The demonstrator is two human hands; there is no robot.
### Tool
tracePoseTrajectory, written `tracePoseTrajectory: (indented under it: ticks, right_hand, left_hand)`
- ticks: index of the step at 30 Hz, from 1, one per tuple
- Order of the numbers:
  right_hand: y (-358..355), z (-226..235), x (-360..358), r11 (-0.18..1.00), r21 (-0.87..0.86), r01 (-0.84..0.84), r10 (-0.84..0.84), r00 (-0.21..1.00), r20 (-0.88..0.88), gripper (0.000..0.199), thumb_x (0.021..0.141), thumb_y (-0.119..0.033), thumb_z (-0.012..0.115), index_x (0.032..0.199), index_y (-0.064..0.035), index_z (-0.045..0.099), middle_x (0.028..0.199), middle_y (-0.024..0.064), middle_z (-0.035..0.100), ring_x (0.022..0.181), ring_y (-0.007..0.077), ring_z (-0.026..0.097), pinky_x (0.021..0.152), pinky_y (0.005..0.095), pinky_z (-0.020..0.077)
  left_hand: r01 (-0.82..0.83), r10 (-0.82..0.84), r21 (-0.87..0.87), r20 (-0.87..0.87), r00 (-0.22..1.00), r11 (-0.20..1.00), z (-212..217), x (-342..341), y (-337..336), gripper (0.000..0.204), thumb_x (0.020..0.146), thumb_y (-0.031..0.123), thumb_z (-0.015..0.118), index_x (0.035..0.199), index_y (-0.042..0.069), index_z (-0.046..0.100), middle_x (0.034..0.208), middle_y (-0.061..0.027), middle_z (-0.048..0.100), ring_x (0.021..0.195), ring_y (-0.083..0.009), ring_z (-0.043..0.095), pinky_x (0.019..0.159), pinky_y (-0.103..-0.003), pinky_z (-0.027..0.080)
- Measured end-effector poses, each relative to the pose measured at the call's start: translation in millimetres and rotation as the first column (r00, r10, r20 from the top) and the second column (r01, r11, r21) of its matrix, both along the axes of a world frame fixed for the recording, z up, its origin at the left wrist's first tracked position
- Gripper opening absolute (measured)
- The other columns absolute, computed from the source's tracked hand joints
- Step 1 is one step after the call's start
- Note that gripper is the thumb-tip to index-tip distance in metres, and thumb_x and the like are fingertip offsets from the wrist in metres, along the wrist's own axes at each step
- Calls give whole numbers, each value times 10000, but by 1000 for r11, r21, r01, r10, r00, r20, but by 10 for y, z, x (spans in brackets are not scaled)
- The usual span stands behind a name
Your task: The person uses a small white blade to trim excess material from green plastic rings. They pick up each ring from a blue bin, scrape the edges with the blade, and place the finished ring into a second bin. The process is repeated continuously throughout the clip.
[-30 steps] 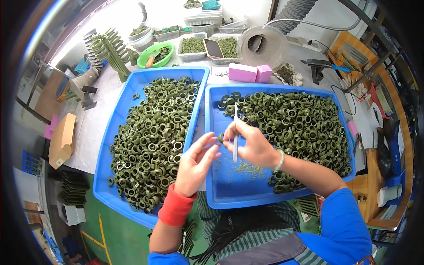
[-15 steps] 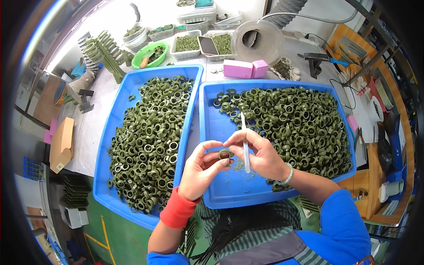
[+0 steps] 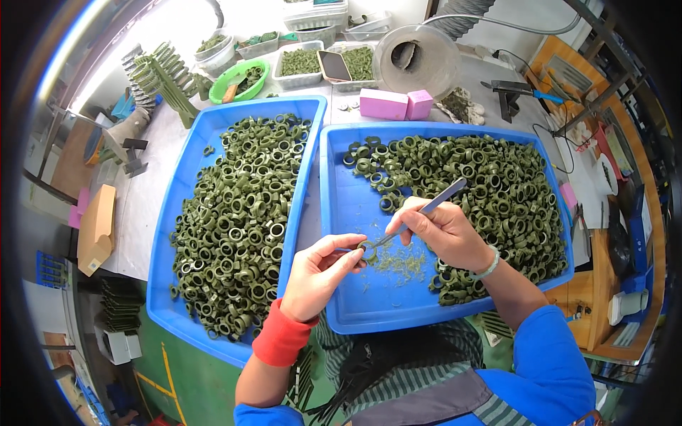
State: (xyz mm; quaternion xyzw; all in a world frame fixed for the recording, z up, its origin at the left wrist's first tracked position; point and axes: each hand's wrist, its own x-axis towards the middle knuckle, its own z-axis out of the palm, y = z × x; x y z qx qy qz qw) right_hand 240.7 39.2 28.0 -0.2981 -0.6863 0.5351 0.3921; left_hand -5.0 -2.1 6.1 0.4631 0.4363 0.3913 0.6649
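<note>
In the centre of the frame our left hand [image 3: 316, 273] pinches a green ring [image 3: 366, 248] over the right blue tray [image 3: 341, 284]. Our right hand [image 3: 444, 231], closed round a thin metal tool [image 3: 426, 209], scrapes its edge. We judge trimming is underway; next needs steady, light strokes w/o slipping.

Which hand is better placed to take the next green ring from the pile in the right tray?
Probably the left hand: it pinches only a small ring, easily dropped. The right hand lies nearer the pile but grips the metal tool.
</note>
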Motion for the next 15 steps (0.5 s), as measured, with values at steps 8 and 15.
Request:
tracePoseTrajectory:
  ticks: [8,15]
  right_hand:
    - [16,-65,-36,984,175,19,-32,997,72,233,1040,-167,545,990,11,687,813,66,667,732,135,628,678,279,503]
    - [-62,-43,-118,900,425,97,-144,987,78,90,935,-80,669,915,-8,719,869,85,738,712,190,671,643,294,520]
  left_hand:
    - [2,4,123,-52,999,992,4,8,-8,238,972,39,633,1197,-18,685,1085,-73,660,899,-136,680,809,-248,550]
    - [-160,154,95,67,986,982,-15,47,-47,261,971,42,640,1220,-29,666,1088,-73,693,907,-118,674,828,-237,542]
